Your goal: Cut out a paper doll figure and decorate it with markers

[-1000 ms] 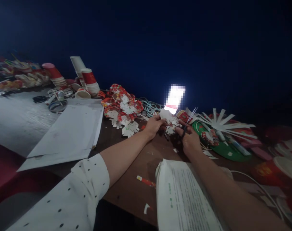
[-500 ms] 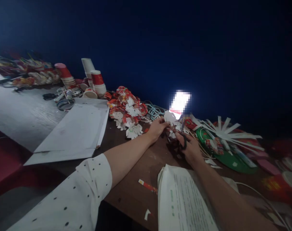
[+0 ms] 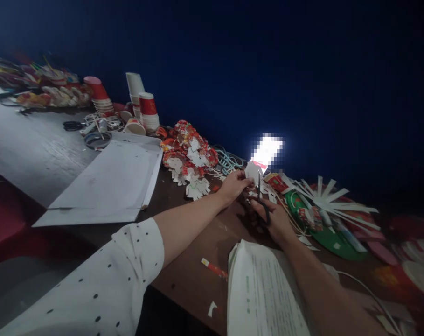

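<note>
The left hand (image 3: 235, 184) pinches a white paper piece (image 3: 253, 172) at its lower left side between thumb and fingers, so most of the paper stands out beyond the fingertips, above the far part of the brown table (image 3: 184, 247). The right hand (image 3: 276, 221) grasps black-handled scissors (image 3: 266, 212), the blades pointing up across the paper's right side; whether they are biting into it cannot be told. Just behind the paper glows a bright screen (image 3: 267, 151), its content blurred out. Left of the hands, toward the table's far edge, lies a heap of red and white cutouts (image 3: 189, 151); to their right, a fan of white strips (image 3: 327, 200) overlaps a green disc (image 3: 344, 247). At the table's near edge, under the right forearm, a booklet (image 3: 264, 284) carries lines of dark print and a short column of green characters, all too small to read. Beside its left edge lie a red strip (image 3: 214, 268) with a yellow end and a white scrap (image 3: 212, 308). Stacked cups (image 3: 149, 106) by the dark wall bear gold marks on red, not legible.
</note>
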The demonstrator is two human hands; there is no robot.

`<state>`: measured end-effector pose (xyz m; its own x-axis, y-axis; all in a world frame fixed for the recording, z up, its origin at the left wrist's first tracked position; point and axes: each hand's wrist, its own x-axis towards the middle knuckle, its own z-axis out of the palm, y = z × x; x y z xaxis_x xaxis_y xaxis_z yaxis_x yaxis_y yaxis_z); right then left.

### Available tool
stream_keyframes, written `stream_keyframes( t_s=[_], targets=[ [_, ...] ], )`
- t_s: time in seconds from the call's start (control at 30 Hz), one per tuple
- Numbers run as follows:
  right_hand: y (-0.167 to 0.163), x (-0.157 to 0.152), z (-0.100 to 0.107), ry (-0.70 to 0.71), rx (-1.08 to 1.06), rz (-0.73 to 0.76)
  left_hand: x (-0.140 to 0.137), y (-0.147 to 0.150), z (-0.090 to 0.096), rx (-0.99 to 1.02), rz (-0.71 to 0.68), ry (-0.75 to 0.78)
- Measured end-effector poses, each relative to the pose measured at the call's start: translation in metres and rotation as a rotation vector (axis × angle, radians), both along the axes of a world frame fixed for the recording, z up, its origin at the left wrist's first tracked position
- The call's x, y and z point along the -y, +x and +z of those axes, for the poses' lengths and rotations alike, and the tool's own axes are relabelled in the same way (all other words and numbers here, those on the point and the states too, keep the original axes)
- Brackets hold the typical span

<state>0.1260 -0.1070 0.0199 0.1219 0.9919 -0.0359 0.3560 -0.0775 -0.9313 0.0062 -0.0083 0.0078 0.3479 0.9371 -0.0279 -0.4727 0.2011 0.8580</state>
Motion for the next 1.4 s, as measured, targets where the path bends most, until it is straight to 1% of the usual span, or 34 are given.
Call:
stream_keyframes(
  t_s=[0.1, 0.23, 0.4, 0.7, 1.0, 1.13, 1.2, 1.3, 1.4],
  targets=[
    [0.000, 0.000, 0.001, 0.008, 0.015, -0.017, 0.001, 0.001, 0.000, -0.027, -0.011, 0.033],
    [0.003, -0.001, -0.003, 0.048, 0.023, -0.023, 0.001, 0.000, -0.001, -0.053, -0.031, 0.081],
    [0.008, -0.003, -0.008, 0.015, -0.010, -0.006, 0.000, 0.000, -0.003, -0.077, -0.038, 0.114],
    [0.006, -0.002, -0.006, 0.018, 0.002, -0.017, -0.003, -0.001, -0.006, -0.141, -0.051, 0.191],
    [0.005, -0.002, -0.006, 0.023, -0.012, -0.032, 0.000, -0.002, -0.001, -0.130, -0.076, 0.152],
    [0.003, 0.000, -0.004, 0.033, 0.000, -0.036, 0.000, -0.001, -0.002, -0.119, -0.060, 0.119],
    [0.002, 0.000, -0.003, 0.037, 0.006, -0.036, 0.000, -0.001, -0.003, -0.159, -0.077, 0.125],
    [0.001, 0.000, -0.003, 0.030, -0.002, -0.045, -0.002, -0.002, -0.007, -0.261, -0.114, 0.191],
    [0.001, 0.000, -0.003, 0.038, 0.005, -0.052, -0.004, -0.002, -0.011, -0.330, -0.108, 0.243]
  ],
)
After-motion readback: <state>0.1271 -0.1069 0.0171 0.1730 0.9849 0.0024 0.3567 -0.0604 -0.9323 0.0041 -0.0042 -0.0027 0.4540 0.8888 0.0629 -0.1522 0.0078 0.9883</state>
